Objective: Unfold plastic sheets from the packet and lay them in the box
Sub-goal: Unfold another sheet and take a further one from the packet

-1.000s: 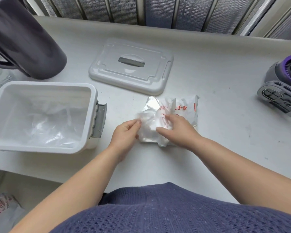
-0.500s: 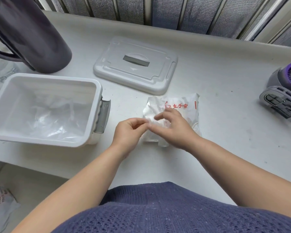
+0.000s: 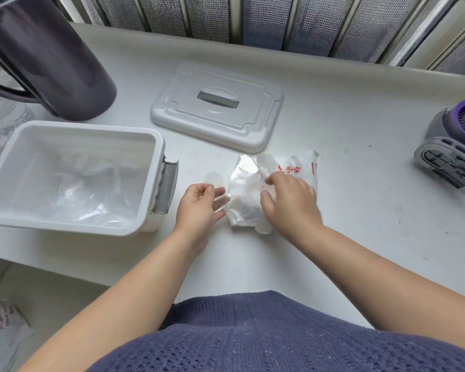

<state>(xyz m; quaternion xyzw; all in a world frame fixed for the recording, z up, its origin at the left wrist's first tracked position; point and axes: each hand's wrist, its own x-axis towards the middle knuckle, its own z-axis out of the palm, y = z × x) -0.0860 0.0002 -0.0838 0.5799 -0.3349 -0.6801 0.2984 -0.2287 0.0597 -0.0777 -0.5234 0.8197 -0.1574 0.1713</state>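
Directly below the camera, a person is standing at a white tabletop (image 3: 360,224) and working with both bare hands. The left hand (image 3: 199,208) is turning its palm inward, with thumb and fingers curling to pinch the edge of a thin, clear plastic sheet (image 3: 222,197) that is stretching toward the packet. The right hand (image 3: 290,202) is resting on top of the packet (image 3: 304,167), with its fingers bending and pinching the crumpled open end. The packet is a white, wrinkled plastic pouch with red printing, and it is lying flat on the tabletop just right of centre, between the two hands and a little beyond them.

To the left, an open white box (image 3: 91,130) with a grey side latch is sitting near the tabletop's front edge, well apart from the packet. Crinkled clear sheets (image 3: 86,189) are already lying in its bottom. The box's lid (image 3: 218,108) is lying flat behind the packet, top side up. A dark jug (image 3: 46,55) is standing at the far left, behind the box. A grey and purple device (image 3: 451,154) is sitting at the right edge. A blue knitted garment (image 3: 253,334) is filling the bottom of the view.
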